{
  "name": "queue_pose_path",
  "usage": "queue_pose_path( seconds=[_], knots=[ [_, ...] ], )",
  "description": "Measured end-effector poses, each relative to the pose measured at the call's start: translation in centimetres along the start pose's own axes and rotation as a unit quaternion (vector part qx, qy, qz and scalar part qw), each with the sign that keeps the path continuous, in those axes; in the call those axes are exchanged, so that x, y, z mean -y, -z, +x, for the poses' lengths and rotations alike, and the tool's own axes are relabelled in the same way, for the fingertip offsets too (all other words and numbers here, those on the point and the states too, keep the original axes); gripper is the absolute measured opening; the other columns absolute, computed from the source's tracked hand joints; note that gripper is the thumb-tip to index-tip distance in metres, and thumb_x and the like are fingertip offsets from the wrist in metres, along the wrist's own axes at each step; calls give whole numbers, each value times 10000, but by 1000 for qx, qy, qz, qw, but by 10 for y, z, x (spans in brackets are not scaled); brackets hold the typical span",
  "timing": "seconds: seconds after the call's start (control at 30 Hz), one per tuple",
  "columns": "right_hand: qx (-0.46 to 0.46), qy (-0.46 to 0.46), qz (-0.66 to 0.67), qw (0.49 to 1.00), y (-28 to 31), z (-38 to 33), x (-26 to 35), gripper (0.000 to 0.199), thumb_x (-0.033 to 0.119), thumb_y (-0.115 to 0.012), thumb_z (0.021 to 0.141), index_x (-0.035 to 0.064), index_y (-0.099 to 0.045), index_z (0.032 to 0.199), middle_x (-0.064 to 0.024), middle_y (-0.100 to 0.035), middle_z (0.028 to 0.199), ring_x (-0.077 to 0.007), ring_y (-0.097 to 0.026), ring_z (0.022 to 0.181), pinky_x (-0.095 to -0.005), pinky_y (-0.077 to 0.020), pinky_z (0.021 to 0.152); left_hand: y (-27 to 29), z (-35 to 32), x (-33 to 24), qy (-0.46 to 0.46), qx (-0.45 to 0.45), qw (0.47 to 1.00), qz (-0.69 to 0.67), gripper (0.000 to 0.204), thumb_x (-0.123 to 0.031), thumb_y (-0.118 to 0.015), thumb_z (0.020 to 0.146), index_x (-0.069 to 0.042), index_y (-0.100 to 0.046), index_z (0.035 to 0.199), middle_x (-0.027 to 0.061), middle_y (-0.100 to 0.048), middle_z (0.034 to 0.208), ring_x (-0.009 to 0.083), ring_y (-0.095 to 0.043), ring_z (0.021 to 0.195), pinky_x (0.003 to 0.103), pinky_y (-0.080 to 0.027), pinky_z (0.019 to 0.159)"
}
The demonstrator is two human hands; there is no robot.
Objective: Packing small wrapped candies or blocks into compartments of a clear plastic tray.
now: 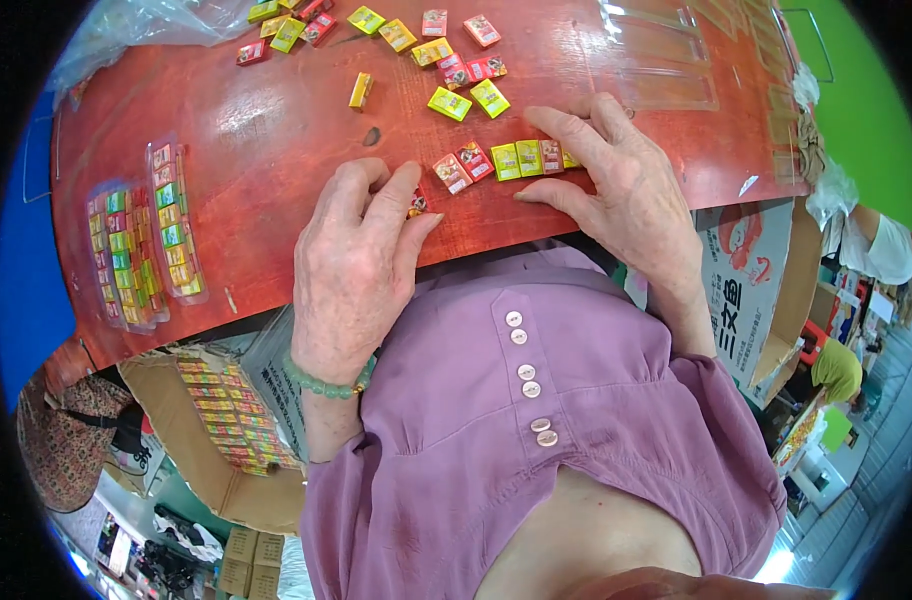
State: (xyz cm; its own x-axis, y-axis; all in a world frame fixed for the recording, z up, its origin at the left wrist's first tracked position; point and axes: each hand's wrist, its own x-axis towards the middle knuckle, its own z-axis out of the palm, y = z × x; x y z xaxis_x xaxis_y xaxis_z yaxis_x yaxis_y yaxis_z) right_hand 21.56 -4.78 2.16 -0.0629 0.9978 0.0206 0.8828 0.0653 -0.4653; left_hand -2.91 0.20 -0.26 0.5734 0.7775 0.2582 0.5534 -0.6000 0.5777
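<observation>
My left hand (351,255) has a small red box (418,204) between thumb and index finger, mostly hidden by them. Just right of it, two small red boxes (462,168) lie side by side on the table. Further right runs a short row of yellow-green boxes (516,160) with a reddish box (551,156) among them. Around this row my right hand (616,175) is spread, thumb on the near side and fingers on the far side, with gaps to the boxes. The row's right end is under its palm.
Loose small boxes (431,52) lie scattered across the far side of the red table (266,230). Filled clear trays (179,220) are at the left; empty clear trays (666,65) lie at the far right. Below the table's edge stands a carton (181,440) of packed trays.
</observation>
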Motion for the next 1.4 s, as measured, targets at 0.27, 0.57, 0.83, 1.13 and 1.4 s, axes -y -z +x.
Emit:
queue_pose_path(
  seconds=[0.27,0.57,0.83,1.13,1.4],
  knots=[
    [-17,59,16,998,-14,9,-3,507,256,-857,782,144,-713,1254,-74,-598,1052,-240,-681,892,-373,-574,759,1,0,0,10,13,1000,-1,396,-70,-818,772,7,-678,1134,126,-579,1022,298,-650,930,418,-573,747],
    [-36,98,-40,994,-22,9,-4,393,248,-814,833,149,-734,1204,-56,-614,979,-223,-675,851,-357,-568,713,1,2,2,30,14,999,-43,393,-65,-821,766,16,-672,1120,142,-599,1046,336,-652,918,422,-568,764],
    [-67,131,-26,989,-28,8,-8,351,237,-796,842,127,-731,1169,-56,-638,1004,-229,-677,872,-361,-562,706,-1,1,-2,40,11,998,-37,399,-66,-821,773,12,-675,1137,151,-608,1068,352,-657,938,431,-564,782],
    [-60,134,-27,989,-23,11,-9,349,257,-786,842,141,-721,1164,-49,-642,1002,-239,-678,890,-366,-562,703,-12,10,-13,7,-8,998,61,407,-137,-834,787,-35,-702,1157,123,-600,1053,319,-637,948,420,-554,771],
    [-80,150,-7,985,-30,3,-14,332,300,-738,857,161,-689,1154,-25,-575,989,-217,-610,869,-356,-535,667,-16,7,-12,1,-27,999,35,317,-63,-820,804,-36,-714,1101,132,-597,991,323,-625,898,430,-533,772]
  ],
)
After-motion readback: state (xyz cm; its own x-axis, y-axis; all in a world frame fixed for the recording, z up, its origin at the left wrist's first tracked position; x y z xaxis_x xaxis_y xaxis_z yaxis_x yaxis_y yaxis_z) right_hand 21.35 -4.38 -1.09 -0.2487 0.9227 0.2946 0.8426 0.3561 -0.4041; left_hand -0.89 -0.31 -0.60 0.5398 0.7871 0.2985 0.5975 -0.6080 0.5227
